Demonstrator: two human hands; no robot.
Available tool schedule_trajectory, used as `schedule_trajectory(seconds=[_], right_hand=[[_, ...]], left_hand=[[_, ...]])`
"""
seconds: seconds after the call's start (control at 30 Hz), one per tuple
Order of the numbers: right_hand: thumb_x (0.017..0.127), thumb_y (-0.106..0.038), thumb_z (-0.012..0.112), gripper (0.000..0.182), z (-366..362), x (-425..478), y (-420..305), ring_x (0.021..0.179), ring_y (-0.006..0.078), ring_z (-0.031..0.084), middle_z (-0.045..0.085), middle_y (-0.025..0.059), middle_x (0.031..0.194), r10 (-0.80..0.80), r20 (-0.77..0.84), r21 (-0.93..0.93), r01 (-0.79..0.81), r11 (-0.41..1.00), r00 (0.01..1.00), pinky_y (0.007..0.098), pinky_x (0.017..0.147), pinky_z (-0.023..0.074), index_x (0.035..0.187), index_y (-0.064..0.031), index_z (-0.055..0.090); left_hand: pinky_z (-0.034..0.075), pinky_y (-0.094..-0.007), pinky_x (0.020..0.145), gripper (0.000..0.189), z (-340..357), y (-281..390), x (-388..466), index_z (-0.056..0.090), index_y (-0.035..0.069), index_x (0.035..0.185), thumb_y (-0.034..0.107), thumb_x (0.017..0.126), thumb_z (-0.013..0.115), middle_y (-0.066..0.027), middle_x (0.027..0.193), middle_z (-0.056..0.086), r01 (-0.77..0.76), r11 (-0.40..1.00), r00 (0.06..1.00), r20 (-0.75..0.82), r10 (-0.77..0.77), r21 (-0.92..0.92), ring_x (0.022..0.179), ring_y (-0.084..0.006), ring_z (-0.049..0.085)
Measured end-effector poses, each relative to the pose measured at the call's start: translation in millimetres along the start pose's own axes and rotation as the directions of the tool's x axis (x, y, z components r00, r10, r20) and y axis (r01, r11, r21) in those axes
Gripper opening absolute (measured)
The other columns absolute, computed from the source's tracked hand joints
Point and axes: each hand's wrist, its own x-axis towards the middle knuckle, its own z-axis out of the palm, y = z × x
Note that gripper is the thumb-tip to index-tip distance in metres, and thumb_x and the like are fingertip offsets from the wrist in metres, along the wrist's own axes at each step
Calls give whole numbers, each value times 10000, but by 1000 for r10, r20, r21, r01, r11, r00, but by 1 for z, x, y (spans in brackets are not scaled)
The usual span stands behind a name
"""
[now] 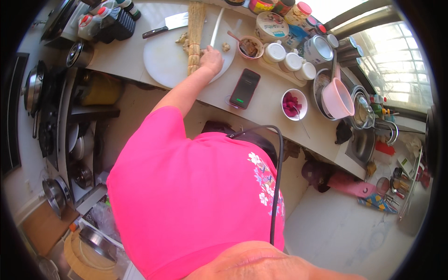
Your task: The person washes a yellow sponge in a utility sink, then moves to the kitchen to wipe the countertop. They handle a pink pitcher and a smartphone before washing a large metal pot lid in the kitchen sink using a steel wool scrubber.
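My left hand (211, 60) reaches over a round white cutting board (159, 57), its fingers bent and partly hidden. It lies against the bound handle of a straw whisk broom (194, 45), which crosses the board. A long white stalk or stick (217, 27) ends at my fingertips; whether I grip it or the broom cannot be told. Ginger root (182, 39) shows beside the broom, with a small piece (226, 46) to the right. A cleaver (171, 24) with a dark handle rests at the board's far left edge. My right hand is out of view.
On the counter, right of the board, are a bowl of brown paste (250, 47), a phone (245, 88), white-lidded jars (292, 62) and a bowl of magenta chunks (294, 103). Farther right are a pink dipper (337, 98) and a sink (362, 145). Bottles (117, 24) stand at left.
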Motion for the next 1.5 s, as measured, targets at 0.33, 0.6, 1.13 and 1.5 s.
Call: schedule_trajectory(seconds=[0.33,0.6,1.13,1.5], right_hand=[[837,-41,481,279,-24,11,-47,874,176,582,539,107,1033,-187,103,93,178,980,977,275,748,465,1114,-23,511],[832,-22,454,269,-9,14,-20,844,174,605,554,108,1017,-339,303,28,347,937,891,277,731,474,1092,-16,522],[832,-20,469,230,52,10,-90,856,205,590,559,121,976,-553,543,80,617,783,632,293,742,475,1050,-5,539],[833,-52,487,236,157,-64,-115,859,180,590,572,102,980,-596,557,124,651,749,579,280,747,472,1061,-38,545]], left_hand=[[469,-380,759,285,-28,-5,-103,552,56,968,262,773,581,-99,1096,481,-219,957,962,-205,180,-188,959,-275,524],[470,-383,755,260,-28,-55,-223,574,80,952,271,776,565,-54,1070,513,53,974,992,-100,-77,-221,910,-257,555],[460,-380,773,262,-27,-165,-379,601,87,944,287,780,557,-73,1032,543,456,837,879,7,-476,-302,928,-263,549],[462,-398,762,275,-26,-318,-386,604,71,926,293,768,566,-106,1026,540,407,812,874,-80,-480,-419,910,-286,555]])
